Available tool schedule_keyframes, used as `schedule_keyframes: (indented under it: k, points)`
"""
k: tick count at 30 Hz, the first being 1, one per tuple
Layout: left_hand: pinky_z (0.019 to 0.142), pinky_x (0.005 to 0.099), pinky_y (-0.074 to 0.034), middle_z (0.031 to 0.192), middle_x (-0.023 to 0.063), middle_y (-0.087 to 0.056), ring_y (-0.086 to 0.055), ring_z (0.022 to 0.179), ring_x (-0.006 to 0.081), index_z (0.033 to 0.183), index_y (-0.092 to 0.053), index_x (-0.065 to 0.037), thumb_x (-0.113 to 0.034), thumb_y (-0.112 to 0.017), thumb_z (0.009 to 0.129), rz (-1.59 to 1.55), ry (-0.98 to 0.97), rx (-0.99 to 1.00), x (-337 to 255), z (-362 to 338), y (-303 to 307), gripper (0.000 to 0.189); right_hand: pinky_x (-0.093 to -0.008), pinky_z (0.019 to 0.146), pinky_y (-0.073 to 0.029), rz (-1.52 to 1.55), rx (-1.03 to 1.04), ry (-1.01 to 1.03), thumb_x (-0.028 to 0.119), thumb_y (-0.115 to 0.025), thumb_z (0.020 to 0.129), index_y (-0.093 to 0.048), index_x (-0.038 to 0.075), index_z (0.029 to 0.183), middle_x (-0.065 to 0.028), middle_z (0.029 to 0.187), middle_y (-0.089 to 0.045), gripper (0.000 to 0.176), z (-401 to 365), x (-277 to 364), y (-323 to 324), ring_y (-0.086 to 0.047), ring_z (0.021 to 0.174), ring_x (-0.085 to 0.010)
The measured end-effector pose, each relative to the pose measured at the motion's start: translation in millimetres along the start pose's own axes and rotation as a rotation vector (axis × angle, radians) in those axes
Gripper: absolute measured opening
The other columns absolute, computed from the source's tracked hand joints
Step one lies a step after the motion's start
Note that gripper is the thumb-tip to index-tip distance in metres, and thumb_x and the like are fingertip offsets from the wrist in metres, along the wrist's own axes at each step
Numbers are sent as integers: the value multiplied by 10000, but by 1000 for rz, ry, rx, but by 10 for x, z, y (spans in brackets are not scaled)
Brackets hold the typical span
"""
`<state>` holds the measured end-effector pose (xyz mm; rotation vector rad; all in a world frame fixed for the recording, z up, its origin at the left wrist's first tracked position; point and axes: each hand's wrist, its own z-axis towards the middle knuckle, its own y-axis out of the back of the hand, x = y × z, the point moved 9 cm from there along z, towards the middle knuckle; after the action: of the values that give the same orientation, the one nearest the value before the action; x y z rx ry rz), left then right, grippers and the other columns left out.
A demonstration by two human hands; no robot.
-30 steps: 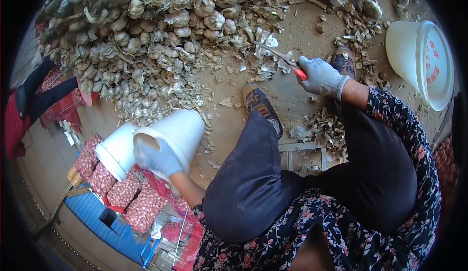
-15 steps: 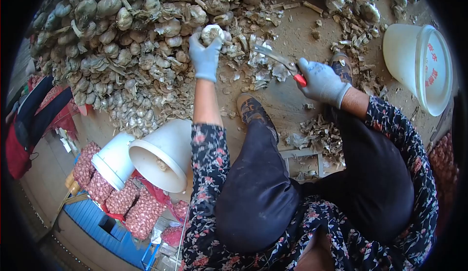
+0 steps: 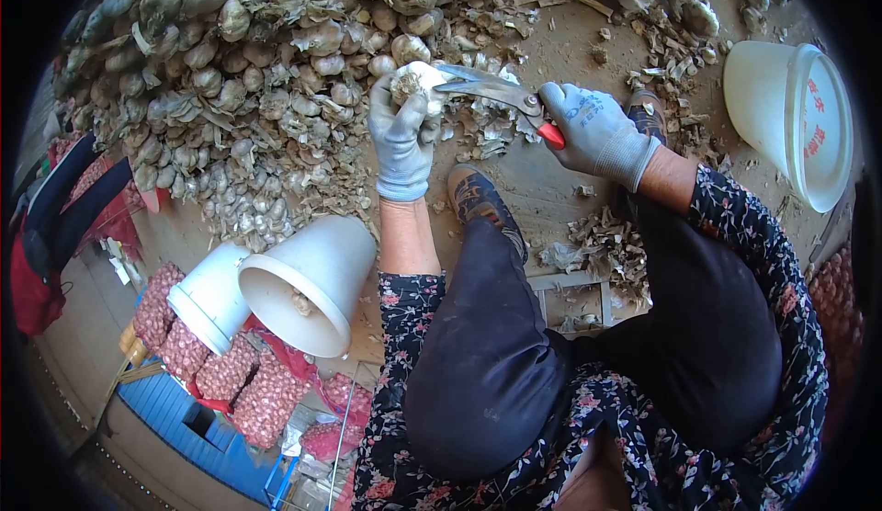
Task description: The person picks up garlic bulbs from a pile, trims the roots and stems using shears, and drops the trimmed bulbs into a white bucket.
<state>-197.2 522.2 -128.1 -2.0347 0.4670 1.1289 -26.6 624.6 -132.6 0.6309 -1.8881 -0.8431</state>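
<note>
Gripped in the gloved fingers of my left hand (image 3: 401, 139) is a garlic bulb (image 3: 419, 82), its root tuft facing left. My right hand (image 3: 593, 134), also in a grey glove, is closed round the red handles of a pair of pruning shears (image 3: 496, 91). The blades reach left and their tips overlap the bulb's right side. Just beyond both hands lies a large heap of garlic bulbs (image 3: 266, 79) with dry stalks. Papery garlic skins (image 3: 482, 130) are scattered on the ground below the blades.
A tipped white bucket (image 3: 308, 281) with a bulb inside lies left of my legs, beside another white bucket (image 3: 209, 295). A lidded white bucket (image 3: 781, 116) is at the right. Filled red mesh sacks (image 3: 266, 401) stand lower left. A person's dark-clad legs (image 3: 69, 189) show at the far left.
My left hand has turned and drawn slightly towards me with the bulb. My right hand has shifted left, bringing the shears from apart to right at the bulb.
</note>
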Motion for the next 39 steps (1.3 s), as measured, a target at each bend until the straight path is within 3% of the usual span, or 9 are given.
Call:
schedule_keyframes:
  k: [4, 7, 9, 13, 21, 27, 29, 33, 39]
  points:
    - [438, 154, -358, 917, 71, -565, -490, 613, 64, 1283, -417, -49, -55, -663, 777, 62, 3, 49, -75, -15, -112, 563, -445, 682, -515, 22, 50, -40, 247, -588, 826, -444, -3, 1026, -225, 889, -605, 351, -15, 42, 79, -631, 816, -370]
    - [532, 186, -463, 1003, 75, -556, -536, 701, 83, 1279, -396, -7, -25, -698, 737, 164, -57, 76, -121, -26, -216, 621, -439, 677, -513, -8, 19, -33, 253, -588, 825, -448, 1, 1022, -214, 885, -594, 349, -60, 77, 171, -628, 811, -366]
    - [670, 225, -521, 1074, 79, -540, -568, 811, 109, 1257, -395, 33, -7, -707, 716, 506, -204, 3, -243, -52, -232, 625, -435, 685, -508, -20, -26, -44, 261, -589, 826, -452, 6, 1024, -204, 883, -588, 351, -93, 77, 275, -623, 813, -358]
    - [819, 275, -507, 1058, 101, -558, -574, 930, 143, 1245, -382, 55, -53, -767, 644, 658, -140, -79, -245, -109, -234, 722, -418, 720, -488, -169, -140, 24, 287, -591, 826, -468, 13, 1034, -179, 895, -574, 365, -121, 196, 423, -606, 834, -329]
    - [817, 272, -508, 1042, 106, -600, -592, 915, 141, 1170, -473, 30, -107, -811, 621, 942, -279, -128, -411, -209, -391, 660, -426, 714, -493, -167, 38, -10, 297, -576, 837, -480, -11, 1027, -181, 887, -597, 375, -55, 210, 263, -622, 811, -344]
    - [763, 260, -523, 979, 83, -620, -603, 855, 120, 1090, -523, 18, -98, -811, 637, 735, -93, -119, -204, -165, -339, 550, -457, 667, -495, 37, 74, -68, 238, -577, 824, -463, 0, 968, -200, 788, -616, 300, 28, 7, 5, -625, 752, -383]
    - [741, 250, -530, 959, 74, -621, -607, 845, 121, 1094, -524, 16, -89, -814, 639, 618, -88, 20, -143, -191, -575, 550, -465, 639, -485, 84, 40, -79, 203, -583, 811, -447, 14, 933, -196, 748, -602, 263, 18, -78, -20, -612, 703, -392]
    - [626, 227, -541, 986, 87, -610, -609, 764, 112, 1129, -522, 35, -61, -783, 672, 616, -67, -56, -136, -124, -267, 535, -454, 718, -491, 117, 10, -139, 229, -563, 834, -464, 18, 991, -204, 844, -624, 282, -150, -273, 59, -622, 828, -380]
    - [798, 248, -514, 1041, 91, -608, -598, 915, 132, 1164, -512, 39, -92, -804, 654, 710, -8, 28, -114, -220, -445, 602, -417, 722, -481, -119, -213, 136, 247, -612, 790, -474, 38, 1012, -154, 875, -586, 335, -163, -3, 263, -608, 847, -329]
